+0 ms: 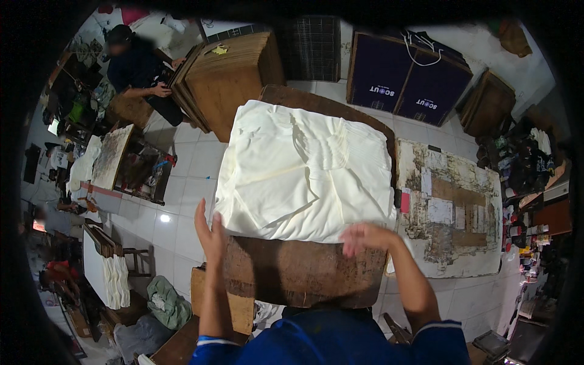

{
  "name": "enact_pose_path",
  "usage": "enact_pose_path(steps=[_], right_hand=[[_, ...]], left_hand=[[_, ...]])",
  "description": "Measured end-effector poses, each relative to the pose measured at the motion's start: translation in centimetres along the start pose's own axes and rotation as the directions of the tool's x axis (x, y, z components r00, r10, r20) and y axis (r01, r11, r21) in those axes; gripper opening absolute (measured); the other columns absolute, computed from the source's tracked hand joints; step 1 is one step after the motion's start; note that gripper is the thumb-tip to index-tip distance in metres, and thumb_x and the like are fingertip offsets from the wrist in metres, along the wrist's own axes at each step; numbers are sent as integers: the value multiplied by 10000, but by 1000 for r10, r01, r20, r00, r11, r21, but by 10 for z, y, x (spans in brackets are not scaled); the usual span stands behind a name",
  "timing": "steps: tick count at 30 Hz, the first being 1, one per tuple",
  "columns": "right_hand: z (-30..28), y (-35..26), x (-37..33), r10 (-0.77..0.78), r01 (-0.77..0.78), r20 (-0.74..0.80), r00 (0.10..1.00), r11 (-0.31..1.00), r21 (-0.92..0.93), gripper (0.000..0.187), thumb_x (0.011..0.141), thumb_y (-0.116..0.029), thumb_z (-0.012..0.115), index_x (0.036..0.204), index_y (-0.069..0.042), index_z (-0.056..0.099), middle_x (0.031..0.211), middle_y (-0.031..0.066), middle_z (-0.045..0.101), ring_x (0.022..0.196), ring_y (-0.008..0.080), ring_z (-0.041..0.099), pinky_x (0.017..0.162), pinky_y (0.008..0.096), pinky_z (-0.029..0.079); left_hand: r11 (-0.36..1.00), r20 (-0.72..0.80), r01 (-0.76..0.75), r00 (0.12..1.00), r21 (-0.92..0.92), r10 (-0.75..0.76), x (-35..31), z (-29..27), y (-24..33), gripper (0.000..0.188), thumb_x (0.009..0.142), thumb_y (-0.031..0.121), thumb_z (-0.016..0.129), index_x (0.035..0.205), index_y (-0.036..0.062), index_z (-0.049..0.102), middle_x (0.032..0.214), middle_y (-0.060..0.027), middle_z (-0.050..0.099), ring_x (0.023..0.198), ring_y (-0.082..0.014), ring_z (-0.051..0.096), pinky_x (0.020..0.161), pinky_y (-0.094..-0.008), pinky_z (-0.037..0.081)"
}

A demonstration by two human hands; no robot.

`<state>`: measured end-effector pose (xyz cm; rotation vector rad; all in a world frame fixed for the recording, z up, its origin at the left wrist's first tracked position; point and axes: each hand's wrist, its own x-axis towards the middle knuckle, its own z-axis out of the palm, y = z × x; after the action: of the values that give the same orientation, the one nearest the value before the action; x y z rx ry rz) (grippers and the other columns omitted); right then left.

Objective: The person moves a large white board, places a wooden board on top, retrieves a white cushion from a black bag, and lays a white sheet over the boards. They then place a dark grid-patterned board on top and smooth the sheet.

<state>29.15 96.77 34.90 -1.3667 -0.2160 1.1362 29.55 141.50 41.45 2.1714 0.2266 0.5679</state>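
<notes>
A thick stack of folded cream-white cloth pieces (274, 176) lies on a worn brown wooden board (298, 274) in front of me. Its top layer is creased, with one flap folded over toward the near left. My left hand (211, 234) is raised at the stack's near left corner, thumb and fingers apart, with nothing in it. Over the near right edge of the cloth hovers my right hand (363, 238), its fingers loosely bent and a little blurred. I see nothing held there, and whether it touches the cloth is unclear.
To the right stands a stained, paint-crusted table (447, 210). Stacked brown boards (234, 79) rise at the far left, where another person (137, 73) handles some. Dark purple panels (407, 79) lean at the back. A small cart (143, 167) and a green bag (167, 302) are left.
</notes>
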Motion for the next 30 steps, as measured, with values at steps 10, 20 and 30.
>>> enact_pose_path(steps=[10,20,30], right_hand=[[-127,-158,166,-391,-275,-453,801,432,-859,576,802,-599,663,1125,-122,641,1130,145,603,1120,335,532,996,423,401],[-117,-178,167,-28,-240,-316,948,588,-772,787,798,-571,648,1338,-8,548,1283,248,597,1197,317,573,1001,375,436],[62,-169,16,-212,-209,-232,949,125,-970,405,889,-411,608,1028,-33,656,1039,218,684,982,364,655,828,444,503]], left_hand=[[875,390,369,890,-314,-236,-105,78,67,341,884,133,733,1146,-15,573,846,-54,645,781,-131,630,736,-278,518],[243,633,743,662,-623,-401,-73,83,61,372,1007,267,551,1217,-35,500,1195,-149,617,1094,-236,629,962,-372,490],[-141,723,715,642,-685,-255,-102,46,68,549,956,544,511,1307,122,516,1225,-39,615,1167,-203,564,1040,-404,389]])
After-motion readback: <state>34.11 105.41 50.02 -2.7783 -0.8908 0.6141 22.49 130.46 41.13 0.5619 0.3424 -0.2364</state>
